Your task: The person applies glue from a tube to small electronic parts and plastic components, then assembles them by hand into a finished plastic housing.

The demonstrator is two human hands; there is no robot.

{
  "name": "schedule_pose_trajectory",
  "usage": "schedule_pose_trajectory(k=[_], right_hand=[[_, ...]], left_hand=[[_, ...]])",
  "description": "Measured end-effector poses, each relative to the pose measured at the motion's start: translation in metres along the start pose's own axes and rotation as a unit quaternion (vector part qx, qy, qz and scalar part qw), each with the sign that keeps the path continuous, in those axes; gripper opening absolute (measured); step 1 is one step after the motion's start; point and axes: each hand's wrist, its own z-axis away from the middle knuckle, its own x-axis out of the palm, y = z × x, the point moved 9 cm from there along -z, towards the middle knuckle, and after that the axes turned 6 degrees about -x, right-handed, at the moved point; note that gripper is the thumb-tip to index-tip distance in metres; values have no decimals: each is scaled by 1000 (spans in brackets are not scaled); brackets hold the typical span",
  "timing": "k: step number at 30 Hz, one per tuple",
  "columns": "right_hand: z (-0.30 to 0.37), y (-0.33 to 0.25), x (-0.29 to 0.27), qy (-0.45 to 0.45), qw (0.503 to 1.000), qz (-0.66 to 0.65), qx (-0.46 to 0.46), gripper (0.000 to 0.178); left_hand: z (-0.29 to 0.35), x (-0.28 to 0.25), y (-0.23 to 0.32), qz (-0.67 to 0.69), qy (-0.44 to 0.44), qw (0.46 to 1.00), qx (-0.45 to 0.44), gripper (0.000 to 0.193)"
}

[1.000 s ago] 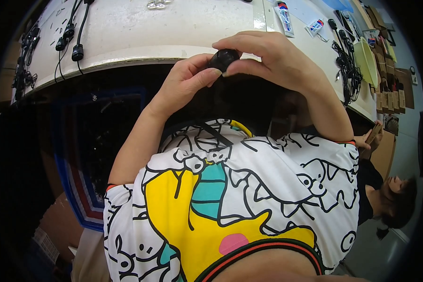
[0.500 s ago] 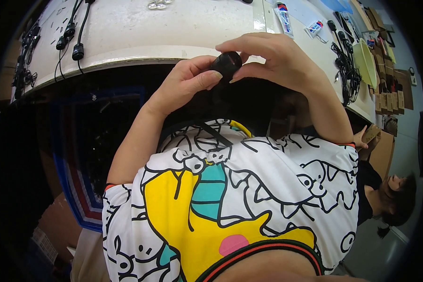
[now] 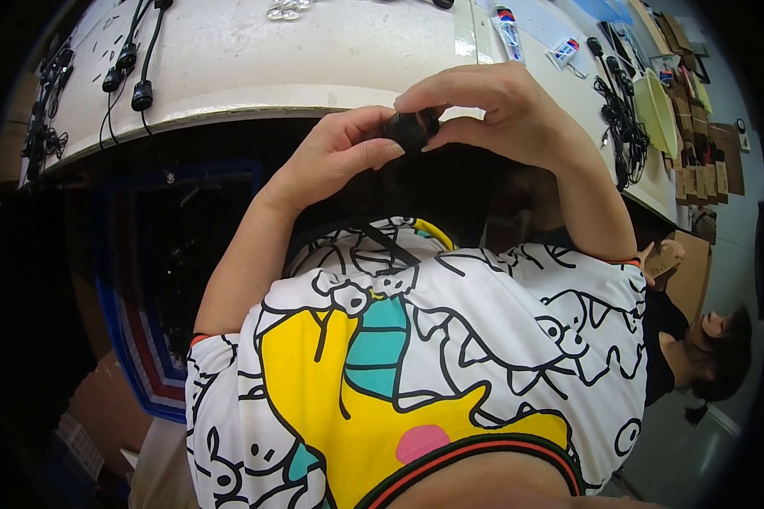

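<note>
A small black connector (image 3: 410, 129) is held between both hands just in front of the curved near edge of the white tabletop (image 3: 255, 59), above the dark space below it. The left hand (image 3: 339, 157) is closed on the part from the left, thumb and forefinger pressed against its side. The right hand (image 3: 492, 110) is curled over it from above and from the right, its fingertips (image 3: 409, 100) pinched on the top of the part. So much of the part is covered by the fingers that its exact shape cannot be told; it appears to be a short, round plug-like piece.

A black cable (image 3: 386, 242) is seen below the hands, running down across the front of a white shirt (image 3: 450, 365) printed with black outlines and yellow, teal and pink patches.

On the tabletop, well apart from the hands, two black cables with plug ends (image 3: 132, 72) lie at the far left. More black cables (image 3: 620, 127) are bunched at the right, beside a pale green tray (image 3: 654, 106). Brown cardboard boxes (image 3: 706, 165) are stacked further right. Another person in a black top (image 3: 679, 339) is seated at the lower right.
</note>
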Motion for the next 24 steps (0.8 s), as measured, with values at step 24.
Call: schedule_pose_trajectory(k=[24], right_hand=[[2,12,-6,45,983,19,178,25]], left_hand=[[6,-16,21,-99,197,969,115,24]])
